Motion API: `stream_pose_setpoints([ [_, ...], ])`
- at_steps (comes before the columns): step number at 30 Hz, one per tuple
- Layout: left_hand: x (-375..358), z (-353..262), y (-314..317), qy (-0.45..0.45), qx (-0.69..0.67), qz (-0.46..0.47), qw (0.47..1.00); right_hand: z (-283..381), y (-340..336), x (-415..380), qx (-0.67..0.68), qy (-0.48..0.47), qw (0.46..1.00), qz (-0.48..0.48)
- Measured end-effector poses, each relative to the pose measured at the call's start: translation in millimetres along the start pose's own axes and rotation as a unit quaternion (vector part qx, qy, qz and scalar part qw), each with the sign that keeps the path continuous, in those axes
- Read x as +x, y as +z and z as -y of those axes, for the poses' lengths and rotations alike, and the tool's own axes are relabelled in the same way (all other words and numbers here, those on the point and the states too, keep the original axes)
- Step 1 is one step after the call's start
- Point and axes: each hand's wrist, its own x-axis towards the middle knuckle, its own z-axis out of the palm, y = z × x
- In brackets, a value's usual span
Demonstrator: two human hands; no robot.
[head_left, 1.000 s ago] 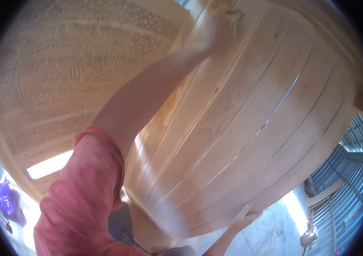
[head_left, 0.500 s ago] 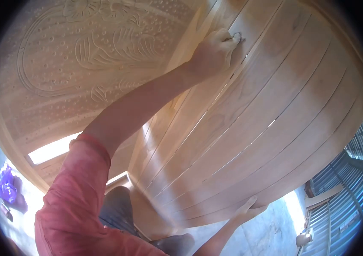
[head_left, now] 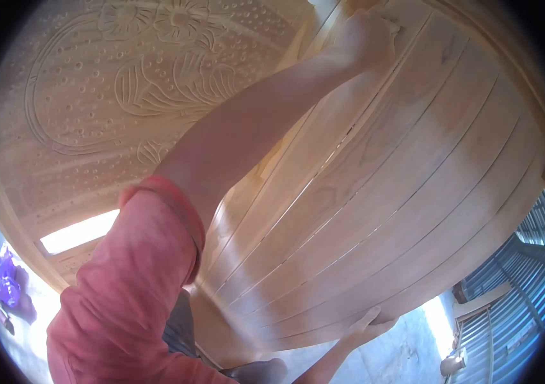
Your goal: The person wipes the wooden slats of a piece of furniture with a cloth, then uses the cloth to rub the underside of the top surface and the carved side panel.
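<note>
While our left hand (head_left: 367, 40) rubs the slatted panel (head_left: 375, 192) at one o'clock, grip closed on something unclear, our right hand (head_left: 367, 323) clasps its five o'clock edge; slipping there could tip it.

Slatted panel (head_left: 375, 211) fills the front; open room lower right only.

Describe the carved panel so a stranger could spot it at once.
Start at the big pale wooden piece that fills the view. Left of the raised left hand, beside the plain slats, sits the carved panel. Only it bears flowers, leaves, an oval border and dotted stippling.
</note>
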Motion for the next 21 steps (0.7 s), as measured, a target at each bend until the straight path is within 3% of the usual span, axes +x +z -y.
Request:
stream_pose_setpoints([
  [2,-27,7,12,0.139,-0.035,-0.181,0.973,-4,-2,-3,0.005,0.027,1.0,-0.013],
  [5,-114,9,-7,0.114,0.007,-0.096,0.989,-6,-3,-3,0.006,0.021,1.0,-0.017],
  [8,-64,13,4,0.155,0.019,-0.145,0.977,-2,-3,-3,-0.02,-0.017,1.0,-0.01],
  [10,26,15,8,0.066,0.073,-0.029,0.995,-2,-2,-3,-0.036,-0.007,0.999,-0.016],
  [12,93,51,47,0.165,0.14,-0.229,0.949,-1,-2,-4,-0.057,0.006,0.998,-0.017],
  [13,73,36,34,0.163,0.141,-0.226,0.95,1,0,-2,-0.055,0.015,0.998,-0.023],
  [15,17,10,4,-0.027,0.033,0.021,0.999,2,-3,-5,-0.054,0.029,0.998,-0.024],
  [16,-23,66,40,0.095,0.018,-0.112,0.989,1,-2,-4,-0.043,0.024,0.999,-0.023],
  [17,-86,28,-1,0.057,0.054,-0.055,0.995,1,0,-1,-0.029,0.017,0.999,-0.026],
  [18,-135,14,-10,0.088,-0.02,-0.165,0.982,1,0,0,-0.024,0.015,0.999,-0.029],
  [20,-224,7,-23,0.073,0.065,-0.113,0.989,1,0,-3,-0.051,0.005,0.998,-0.028],
  [21,-221,6,-22,0.08,0.064,-0.114,0.988,3,0,-5,-0.046,0.007,0.998,-0.034],
])
